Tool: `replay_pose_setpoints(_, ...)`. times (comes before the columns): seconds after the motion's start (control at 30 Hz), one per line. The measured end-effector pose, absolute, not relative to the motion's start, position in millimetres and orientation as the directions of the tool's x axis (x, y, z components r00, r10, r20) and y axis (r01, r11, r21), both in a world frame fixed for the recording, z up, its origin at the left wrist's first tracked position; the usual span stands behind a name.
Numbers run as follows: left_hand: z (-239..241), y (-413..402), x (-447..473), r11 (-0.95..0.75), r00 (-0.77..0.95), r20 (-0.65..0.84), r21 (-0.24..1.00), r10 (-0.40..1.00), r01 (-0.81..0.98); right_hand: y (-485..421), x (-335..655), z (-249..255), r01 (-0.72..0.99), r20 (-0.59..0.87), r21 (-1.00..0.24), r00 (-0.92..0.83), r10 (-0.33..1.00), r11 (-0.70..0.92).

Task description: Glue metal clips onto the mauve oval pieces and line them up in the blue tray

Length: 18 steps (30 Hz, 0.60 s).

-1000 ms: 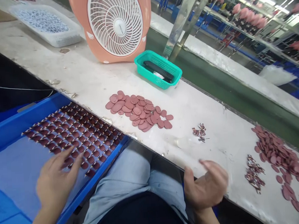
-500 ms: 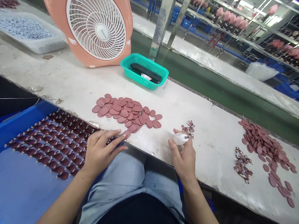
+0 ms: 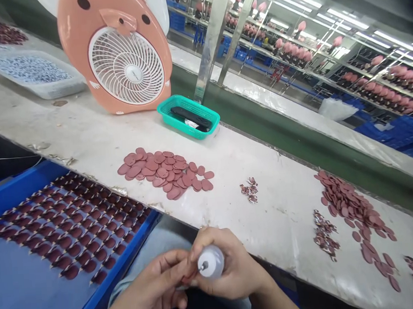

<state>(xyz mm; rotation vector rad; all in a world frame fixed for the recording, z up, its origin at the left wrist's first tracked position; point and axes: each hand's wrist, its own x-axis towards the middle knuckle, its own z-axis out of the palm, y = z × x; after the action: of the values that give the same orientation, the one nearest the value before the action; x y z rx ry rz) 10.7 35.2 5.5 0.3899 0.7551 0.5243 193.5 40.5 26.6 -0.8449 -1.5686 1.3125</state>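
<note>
pinched in the left hand (image 3: 161,281) was a reddish piece (image 3: 188,280), partly hidden; just beside, the right hand (image 3: 236,264) grasped a whitish bottle (image 3: 213,261). bringing both together seemed the step, probably calling for steady aim.

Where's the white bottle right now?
Head view, bottom centre: the white bottle is in the right hand, just right of the left hand.

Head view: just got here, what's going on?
A person's right hand holds a bottle. The left hand meets it at a reddish bit, mostly hidden, so that hand's grip is unclear. Discs lie heaped on the table, small parts nearby. Dark red pieces sit in rows in the blue tray.
</note>
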Motion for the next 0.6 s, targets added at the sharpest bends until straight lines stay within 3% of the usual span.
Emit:
replay_pose_setpoints(0.17, -12.5, 37.7, -0.4, 0.681, 0.679, -0.367, 0.680, 0.636, -0.271, 26.8, 182.1, 13.8, -0.230, -0.076, -0.956, -0.397, 0.915, -0.180)
replay_pose_setpoints(0.23, -23.4, 40.7, -1.8, 0.696, 0.733, -0.320, 0.660, 0.601, -0.283, 22.7, 178.1, 9.6, -0.261, -0.113, -0.938, -0.390, 0.914, -0.228)
replay_pose_setpoints(0.3, -31.2, 41.7, -2.7, 0.720, 0.748, -0.311, 0.625, 0.586, -0.303, 20.2, 179.4, 7.0, -0.267, -0.090, -0.949, -0.283, 0.955, -0.169)
replay_pose_setpoints(0.37, -33.3, 40.0, -4.0, 0.730, 0.737, -0.323, 0.603, 0.594, -0.323, 18.7, 187.2, 5.8, -0.162, -0.065, -0.984, -0.104, 0.992, -0.081)
replay_pose_setpoints(0.43, -30.0, 36.6, -5.4, 0.728, 0.706, -0.342, 0.586, 0.620, -0.356, 16.9, 199.7, 6.5, 0.057, -0.084, -0.995, 0.015, 0.996, -0.085)
replay_pose_setpoints(0.5, -24.4, 33.1, -5.9, 0.726, 0.650, -0.389, 0.565, 0.653, -0.392, 14.2, 213.3, 10.1, 0.233, -0.161, -0.959, 0.023, 0.987, -0.162)
replay_pose_setpoints(0.6, -16.2, 31.0, -4.4, 0.725, 0.555, -0.473, 0.524, 0.684, -0.447, 10.0, 230.4, 20.9, 0.359, -0.226, -0.911, -0.024, 0.974, -0.202)
